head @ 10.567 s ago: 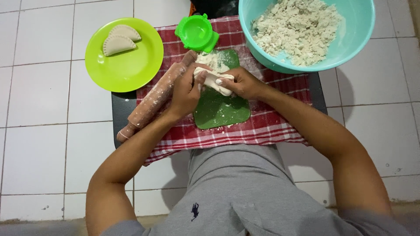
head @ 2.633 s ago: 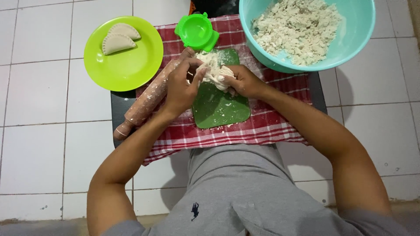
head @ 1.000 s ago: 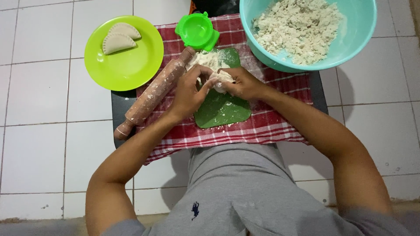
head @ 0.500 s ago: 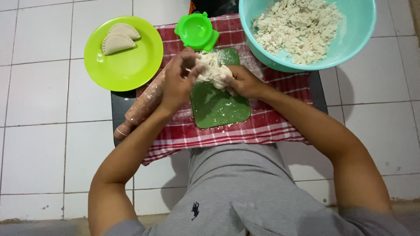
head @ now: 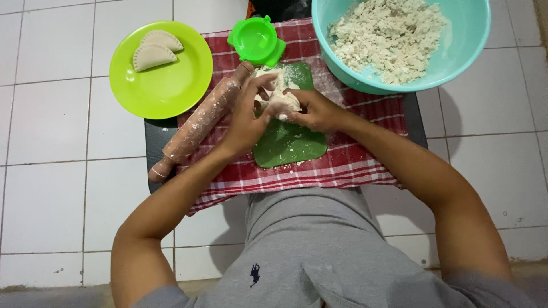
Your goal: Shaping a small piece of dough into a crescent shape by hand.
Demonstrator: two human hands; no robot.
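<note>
From the head camera, the left hand (head: 245, 117) and right hand (head: 313, 111) cup a lump of dough (head: 278, 94) from both sides, fingers curled and pressed against it, apparently to squeeze it together over the green mat (head: 291, 145). The dough looks pale, rough and crumbly, floury at its edges. A rolling pin (head: 200, 122) lies just left on the checked cloth (head: 348, 165).

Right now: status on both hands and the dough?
Left hand and right hand both closed on the dough lump over the green mat. Rolling pin beside left hand, untouched. Nothing in the way.
</note>
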